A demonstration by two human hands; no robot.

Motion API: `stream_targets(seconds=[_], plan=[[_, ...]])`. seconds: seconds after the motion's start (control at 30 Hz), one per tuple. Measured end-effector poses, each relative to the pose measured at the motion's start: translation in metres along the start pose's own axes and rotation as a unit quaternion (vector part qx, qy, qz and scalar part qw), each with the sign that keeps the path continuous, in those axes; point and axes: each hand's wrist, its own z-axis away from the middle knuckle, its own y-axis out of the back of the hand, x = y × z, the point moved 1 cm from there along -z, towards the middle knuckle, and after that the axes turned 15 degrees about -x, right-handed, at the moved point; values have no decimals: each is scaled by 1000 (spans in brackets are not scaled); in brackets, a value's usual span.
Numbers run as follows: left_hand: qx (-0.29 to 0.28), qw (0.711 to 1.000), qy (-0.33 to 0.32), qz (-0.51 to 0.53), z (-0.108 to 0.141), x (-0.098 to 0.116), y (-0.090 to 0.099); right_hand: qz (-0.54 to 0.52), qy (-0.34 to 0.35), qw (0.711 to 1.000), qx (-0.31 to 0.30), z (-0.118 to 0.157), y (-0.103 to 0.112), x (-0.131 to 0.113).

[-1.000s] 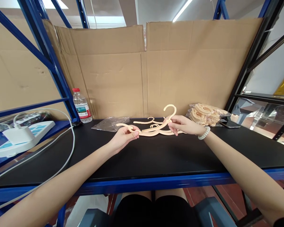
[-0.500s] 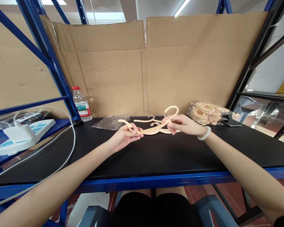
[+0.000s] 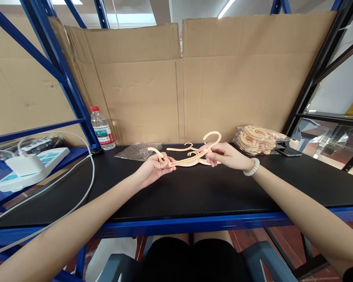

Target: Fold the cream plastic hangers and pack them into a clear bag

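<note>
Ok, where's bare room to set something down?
Widest: front middle of the flat black tabletop, between the left forearm, right forearm and blue metal front rail. Another patch lies right of the right forearm, in front of the dark phone. Crowded: back centre, with left hand, right hand and beige plastic hangers; back right, with the clear plastic bag of beige pieces.

The left hand point(image 3: 153, 169), above the flat black table point(image 3: 191, 196), has curled its fingers further around the thin, pale beige clothes hanger point(image 3: 191, 159). The curved end piece point(image 3: 154, 150) over that hand, flatter a second ago, tips up more steeply from the table. The hanger's rounded hook point(image 3: 218, 137) has dipped slightly against the table's far edge. Both hands are a little closer together over the table.
</note>
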Motion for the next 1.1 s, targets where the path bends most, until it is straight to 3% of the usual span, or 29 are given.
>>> stream_targets(seconds=[0.77, 1.1], plan=[[26, 998, -30, -44, 0, -1, 3, 40, 5, 999, 34, -1, -4, 4], [44, 995, -47, -73, 1, 1, 3, 134, 47, 987, 76, -3, -17, 0]])
